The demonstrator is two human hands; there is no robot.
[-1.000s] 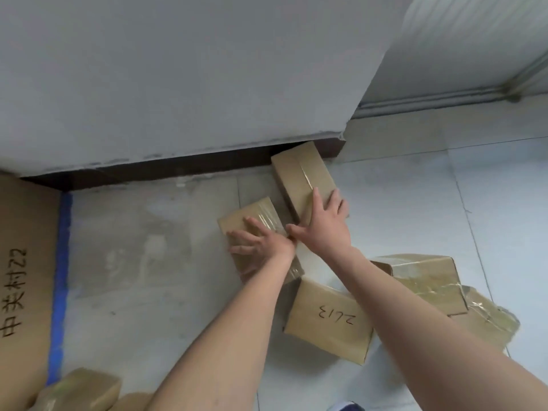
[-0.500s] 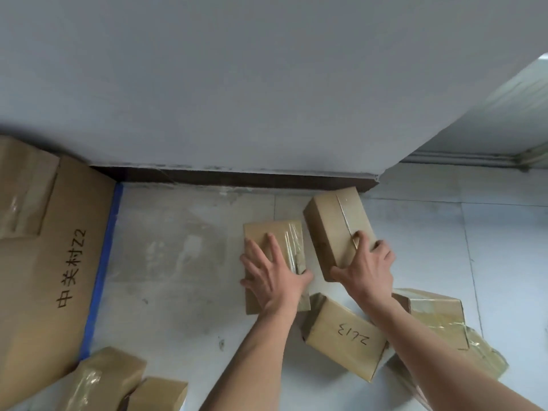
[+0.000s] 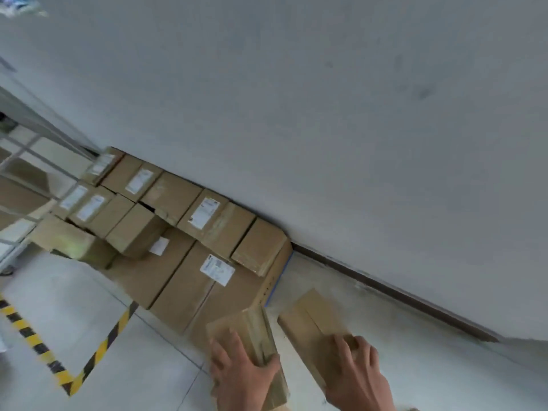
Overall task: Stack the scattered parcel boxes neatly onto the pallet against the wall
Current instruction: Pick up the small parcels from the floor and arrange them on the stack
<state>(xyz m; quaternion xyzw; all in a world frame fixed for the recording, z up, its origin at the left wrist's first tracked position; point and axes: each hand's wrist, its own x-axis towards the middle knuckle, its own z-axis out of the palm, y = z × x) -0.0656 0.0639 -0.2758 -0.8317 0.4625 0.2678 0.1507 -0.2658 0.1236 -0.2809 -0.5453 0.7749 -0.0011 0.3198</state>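
My left hand (image 3: 241,376) grips a small taped cardboard box (image 3: 249,327), lifted off the floor at the bottom centre. My right hand (image 3: 357,370) grips a second small cardboard box (image 3: 311,318) just to the right of it. Both boxes are held in the air, side by side and apart. To the upper left, a stack of cardboard parcel boxes (image 3: 189,221) stands against the grey wall (image 3: 326,114), larger boxes below and smaller labelled ones on top. The pallet under them is hidden; only a blue edge (image 3: 280,280) shows at the stack's right end.
Yellow-and-black hazard tape (image 3: 98,351) marks the floor to the left of the stack. A dark skirting strip (image 3: 400,295) runs along the wall's foot. Metal shelving (image 3: 26,161) stands at the far left. Bare pale floor lies right of the stack.
Both hands have lifted their boxes off the floor. The view has swung left, so the stack against the wall has come into view and the other floor boxes have dropped out of sight.
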